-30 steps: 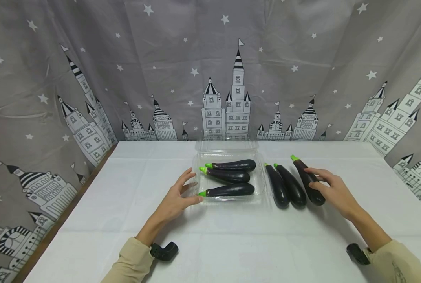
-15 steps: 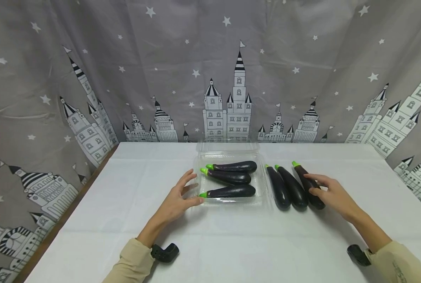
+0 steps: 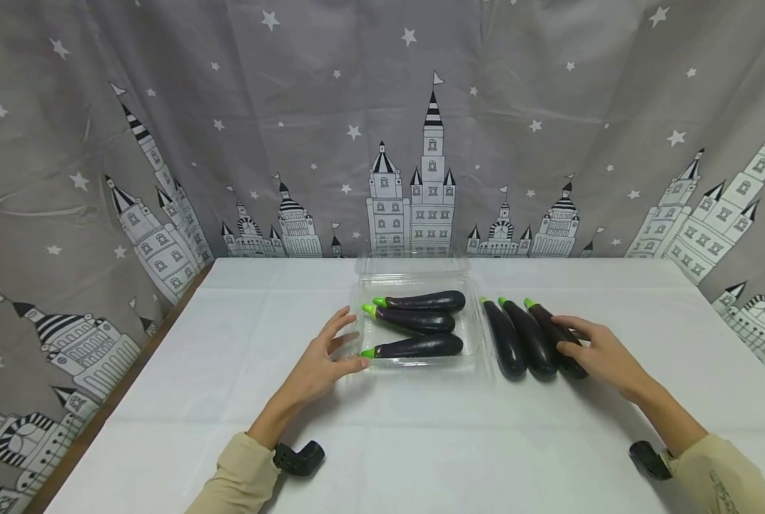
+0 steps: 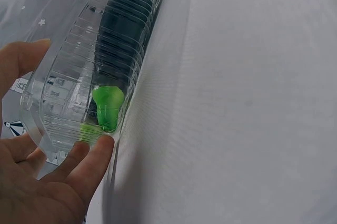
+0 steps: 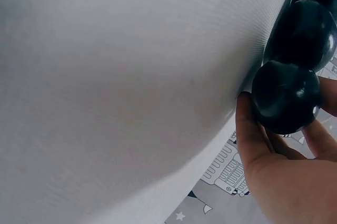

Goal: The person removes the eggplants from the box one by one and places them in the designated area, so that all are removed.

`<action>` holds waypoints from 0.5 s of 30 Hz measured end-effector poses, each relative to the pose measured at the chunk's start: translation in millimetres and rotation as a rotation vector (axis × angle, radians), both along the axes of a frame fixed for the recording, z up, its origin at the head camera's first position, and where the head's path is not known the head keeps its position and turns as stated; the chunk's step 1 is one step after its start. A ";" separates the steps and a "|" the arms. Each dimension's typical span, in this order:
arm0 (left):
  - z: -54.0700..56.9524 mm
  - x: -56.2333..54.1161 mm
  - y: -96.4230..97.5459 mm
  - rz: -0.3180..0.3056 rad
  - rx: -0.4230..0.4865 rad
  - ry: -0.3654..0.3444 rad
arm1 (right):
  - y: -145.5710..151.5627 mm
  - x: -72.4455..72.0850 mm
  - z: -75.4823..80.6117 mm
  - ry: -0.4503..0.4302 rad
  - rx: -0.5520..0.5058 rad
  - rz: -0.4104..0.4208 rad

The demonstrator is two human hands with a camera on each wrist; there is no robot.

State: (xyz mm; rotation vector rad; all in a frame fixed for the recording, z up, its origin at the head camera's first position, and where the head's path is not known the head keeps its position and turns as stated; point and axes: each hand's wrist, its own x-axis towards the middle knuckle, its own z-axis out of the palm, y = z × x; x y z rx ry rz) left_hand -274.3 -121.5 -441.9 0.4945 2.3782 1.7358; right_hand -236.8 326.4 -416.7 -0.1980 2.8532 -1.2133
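Note:
Three dark eggplants with green stems, the middle one among them, lie in an open clear plastic box. At the box's left front corner my left hand has its fingers spread and touches or nearly touches the wall; the left wrist view shows its fingertips by the ribbed side. Right of the box, three more eggplants lie side by side. My right hand holds the rightmost eggplant between thumb and fingers. That eggplant lies against or very near the middle one.
A white cloth covers the table. The box's clear lid is folded back toward the grey curtain printed with castles and stars. The leftmost loose eggplant lies close to the box's right side.
My right hand has moved the rightmost eggplant left and a little toward me, closing the gap to the other two. The left hand and the box have stayed in place.

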 end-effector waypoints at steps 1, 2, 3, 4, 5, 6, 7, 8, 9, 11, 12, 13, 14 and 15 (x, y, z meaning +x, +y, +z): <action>0.0 -0.1 0.0 -0.001 0.001 0.000 | 0.2 0.0 -0.3 -0.001 -0.001 0.001; 0.1 -0.1 -0.1 -0.001 0.001 0.001 | 0.4 0.0 -0.7 -0.003 -0.003 0.003; 0.1 -0.1 -0.1 0.000 0.001 0.001 | 0.6 0.0 -1.0 -0.007 -0.006 0.004; 0.2 -0.2 -0.1 0.000 0.000 0.002 | 0.8 0.0 -1.4 -0.009 -0.009 0.007; 0.2 -0.3 -0.1 0.001 0.000 0.002 | 1.1 0.1 -1.8 -0.009 -0.011 0.010; 0.3 -0.4 0.0 0.001 -0.001 0.001 | 1.3 0.1 -2.1 -0.011 -0.012 0.013; 0.3 -0.5 0.0 0.002 -0.004 0.001 | 1.5 0.2 -2.2 -0.013 -0.013 0.014; 0.3 -0.5 0.1 0.004 -0.007 0.000 | 1.6 0.4 -2.2 -0.017 -0.010 0.011; 0.4 -0.5 0.2 0.005 -0.009 0.000 | 1.7 0.6 -2.0 -0.019 -0.005 0.006; 0.8 -0.3 0.3 0.005 -0.012 0.001 | 1.7 1.1 -1.9 -0.015 0.004 -0.004; 0.9 -0.2 0.5 0.005 -0.013 0.001 | 1.7 1.4 -1.7 -0.013 0.007 -0.012; 1.0 0.0 0.6 0.005 -0.014 0.001 | 1.6 1.6 -1.5 -0.007 0.012 -0.019; 1.1 0.1 0.8 0.004 -0.013 0.001 | 1.7 1.8 -1.3 -0.001 0.015 -0.026; 1.2 0.2 0.9 0.003 -0.012 0.003 | 1.8 1.9 -1.4 0.009 0.020 -0.032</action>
